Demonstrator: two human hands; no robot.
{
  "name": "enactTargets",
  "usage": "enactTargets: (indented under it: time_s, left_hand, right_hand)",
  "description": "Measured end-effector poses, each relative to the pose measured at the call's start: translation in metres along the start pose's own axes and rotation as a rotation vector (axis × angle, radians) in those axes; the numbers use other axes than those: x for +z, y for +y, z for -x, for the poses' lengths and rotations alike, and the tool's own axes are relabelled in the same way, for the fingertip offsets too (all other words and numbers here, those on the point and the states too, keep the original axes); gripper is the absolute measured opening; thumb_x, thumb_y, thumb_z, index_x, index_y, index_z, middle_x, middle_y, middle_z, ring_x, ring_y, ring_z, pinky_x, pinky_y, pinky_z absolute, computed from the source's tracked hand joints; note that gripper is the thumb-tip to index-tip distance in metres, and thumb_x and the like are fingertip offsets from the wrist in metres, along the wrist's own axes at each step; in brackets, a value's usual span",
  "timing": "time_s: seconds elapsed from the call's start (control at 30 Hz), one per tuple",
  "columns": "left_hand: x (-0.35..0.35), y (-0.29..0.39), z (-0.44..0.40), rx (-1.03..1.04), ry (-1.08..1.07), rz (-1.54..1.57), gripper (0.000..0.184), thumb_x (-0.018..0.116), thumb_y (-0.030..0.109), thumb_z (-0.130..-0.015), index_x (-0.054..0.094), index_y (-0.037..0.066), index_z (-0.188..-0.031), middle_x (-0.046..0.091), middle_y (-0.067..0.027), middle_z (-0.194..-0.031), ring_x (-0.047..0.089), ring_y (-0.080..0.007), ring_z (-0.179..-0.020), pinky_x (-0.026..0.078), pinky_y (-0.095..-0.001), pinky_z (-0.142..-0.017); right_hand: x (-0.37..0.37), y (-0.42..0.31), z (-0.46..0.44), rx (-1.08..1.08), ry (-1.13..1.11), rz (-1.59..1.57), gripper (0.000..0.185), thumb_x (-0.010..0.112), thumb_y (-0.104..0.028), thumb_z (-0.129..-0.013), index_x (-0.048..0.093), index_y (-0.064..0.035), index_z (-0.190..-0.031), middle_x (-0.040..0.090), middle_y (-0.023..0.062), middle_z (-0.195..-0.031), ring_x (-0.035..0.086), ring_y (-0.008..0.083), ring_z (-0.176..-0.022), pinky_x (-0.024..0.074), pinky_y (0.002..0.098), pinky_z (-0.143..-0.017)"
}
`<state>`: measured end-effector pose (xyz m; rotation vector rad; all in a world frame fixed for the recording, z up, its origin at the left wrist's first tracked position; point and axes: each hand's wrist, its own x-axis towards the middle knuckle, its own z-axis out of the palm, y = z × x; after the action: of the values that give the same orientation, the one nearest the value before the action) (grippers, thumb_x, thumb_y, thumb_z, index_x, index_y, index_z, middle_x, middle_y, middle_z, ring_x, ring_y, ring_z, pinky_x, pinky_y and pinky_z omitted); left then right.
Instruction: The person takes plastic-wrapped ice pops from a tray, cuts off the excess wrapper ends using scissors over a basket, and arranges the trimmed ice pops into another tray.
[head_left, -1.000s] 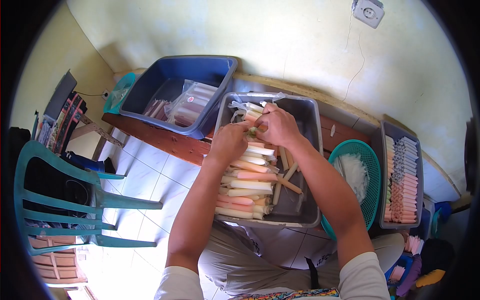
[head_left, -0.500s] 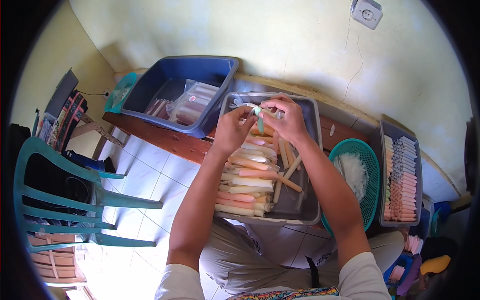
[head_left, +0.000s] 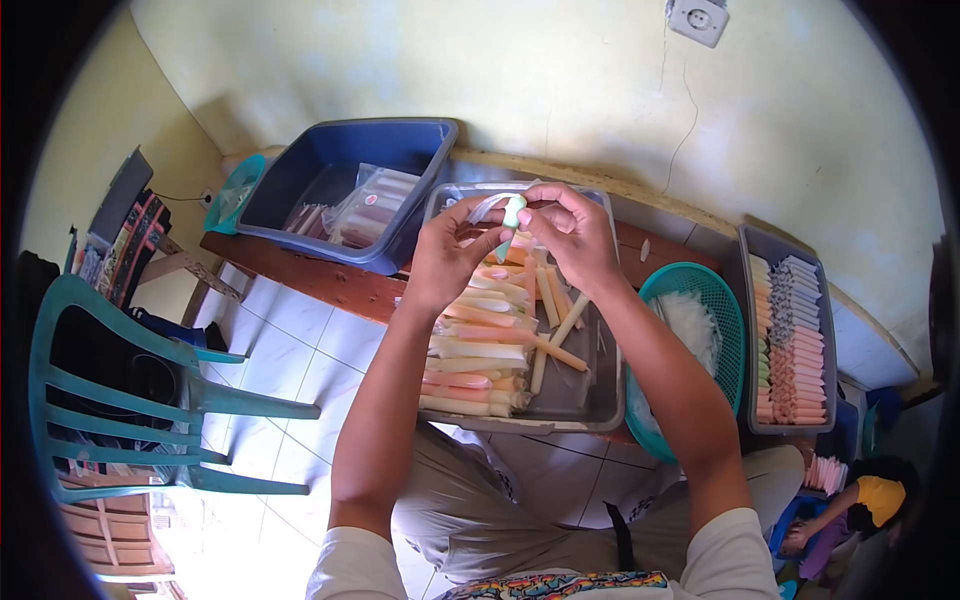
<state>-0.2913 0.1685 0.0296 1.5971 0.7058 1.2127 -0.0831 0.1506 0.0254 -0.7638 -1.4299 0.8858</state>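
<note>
Head view: both bare hands are raised over a grey tub (head_left: 607, 400). The left hand (head_left: 443, 250) pinches a small green tube (head_left: 513, 212) and some clear film, while the right hand (head_left: 580, 240) pinches the tube's upper part. The green tube is up off the pile of pale and orange tubes (head_left: 485, 335) inside the tub, so it seems to be handled singly. Left of the grey tub is a blue tub (head_left: 300, 155); right of it, a green basket (head_left: 733, 370) of plastic bags (head_left: 690, 325).
</note>
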Motion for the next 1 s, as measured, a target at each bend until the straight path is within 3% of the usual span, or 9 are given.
enactTargets:
  time_s: [0.2,0.37,0.57,0.67,0.87,1.0]
  left_hand:
    - [0.025,0.016,0.01,-0.015,-0.093,-0.032,0.03,0.083,0.005,-0.1,0.078,0.001,-0.13,0.082,-0.0057,-0.111,0.074,-0.0129,-0.1,0.061,-0.0307,-0.087]
    - [0.068,0.023,0.029,0.063,-0.128,-0.088,0.028,0.084,0.005,-0.099,0.08,0.004,-0.127,0.083,-0.0044,-0.107,0.073,-0.0113,-0.091,0.06,-0.0303,-0.083]
    - [0.116,0.027,0.045,0.142,-0.236,-0.212,0.034,0.087,0.008,-0.095,0.081,0.006,-0.128,0.082,-0.0063,-0.112,0.071,-0.0134,-0.091,0.058,-0.0309,-0.08]
    - [0.134,0.027,0.047,0.168,-0.292,-0.263,0.034,0.087,0.007,-0.095,0.08,0.006,-0.128,0.081,-0.007,-0.112,0.07,-0.0142,-0.089,0.056,-0.0311,-0.079]
    - [0.171,0.014,0.053,0.266,-0.33,-0.334,0.04,0.089,0.006,-0.09,0.081,0.011,-0.129,0.082,-0.0117,-0.111,0.071,-0.0222,-0.081,0.057,-0.0354,-0.073]
    - [0.189,0.013,0.054,0.287,-0.353,-0.332,0.04,0.089,0.005,-0.09,0.081,0.012,-0.128,0.082,-0.0112,-0.111,0.072,-0.0215,-0.083,0.057,-0.0353,-0.073]
  right_hand:
    - [-0.02,-0.04,0.028,0.06,0.006,-0.081,0.032,0.079,-0.009,-0.104,0.069,0.0062,-0.13,0.079,0.0129,-0.112,0.078,0.0168,-0.103,0.0661,0.0333,-0.087]
    - [-0.053,-0.072,0.055,0.056,0.028,0.22,0.031,0.079,-0.01,-0.104,0.075,0.0003,-0.133,0.08,0.0118,-0.109,0.078,0.0144,-0.098,0.0652,0.0302,-0.083]
    - [-0.094,-0.108,0.097,-0.025,0.048,0.381,0.017,0.081,-0.009,-0.101,0.082,-0.0014,-0.116,0.082,0.0109,-0.105,0.079,0.0149,-0.09,0.0639,0.0288,-0.077]
    - [-0.111,-0.129,0.118,0.081,0.033,0.591,0.014,0.083,-0.011,-0.098,0.08,-0.0015,-0.109,0.082,0.0097,-0.1,0.079,0.0159,-0.087,0.063,0.0292,-0.074]
    - [-0.146,-0.118,0.152,0.054,0.137,0.475,0.016,0.08,-0.011,-0.102,0.077,0.0015,-0.111,0.082,0.0104,-0.104,0.078,0.0145,-0.091,0.0625,0.0305,-0.076]
    - [-0.161,-0.101,0.169,0.115,0.193,0.35,0.019,0.078,-0.013,-0.104,0.075,0.0017,-0.116,0.081,0.009,-0.106,0.076,0.0129,-0.094,0.0608,0.0294,-0.078]
